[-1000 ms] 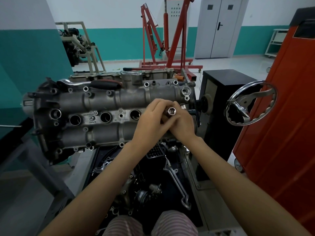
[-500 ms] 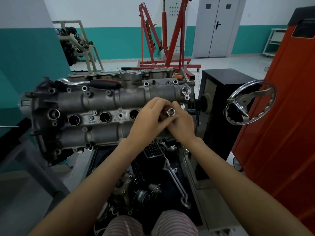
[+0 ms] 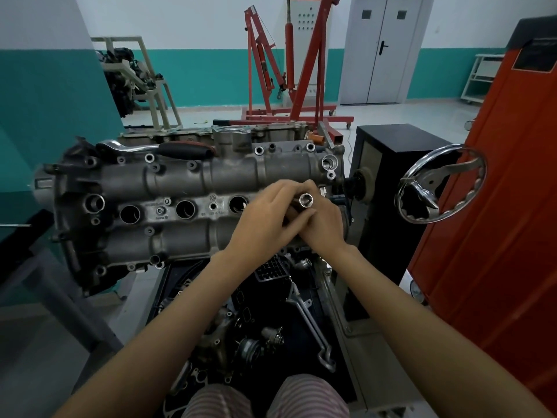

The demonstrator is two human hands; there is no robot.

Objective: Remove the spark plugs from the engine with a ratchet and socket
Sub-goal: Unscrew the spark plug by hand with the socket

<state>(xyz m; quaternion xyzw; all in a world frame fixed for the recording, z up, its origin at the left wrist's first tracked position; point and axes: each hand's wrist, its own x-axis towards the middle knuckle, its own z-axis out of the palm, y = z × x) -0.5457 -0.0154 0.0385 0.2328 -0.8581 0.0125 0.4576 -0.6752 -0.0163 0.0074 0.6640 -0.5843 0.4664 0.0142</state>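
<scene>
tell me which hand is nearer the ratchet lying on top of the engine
Left. The left hand is just right of and below the chrome, black-handled ratchet; the right hand is farther right, behind the silver socket.

The stand point(image 3: 355, 333) carries the engine point(image 3: 180, 206); its black tray point(image 3: 340, 372) holds a wrench point(image 3: 310, 324) and loose parts point(image 3: 256, 345).

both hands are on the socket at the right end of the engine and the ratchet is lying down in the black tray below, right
Not quite. The head view shows the ratchet lying on top of the engine, along its far edge, not in the black tray. The rest holds: the left hand and right hand both hold the socket at the engine's right end.
</scene>
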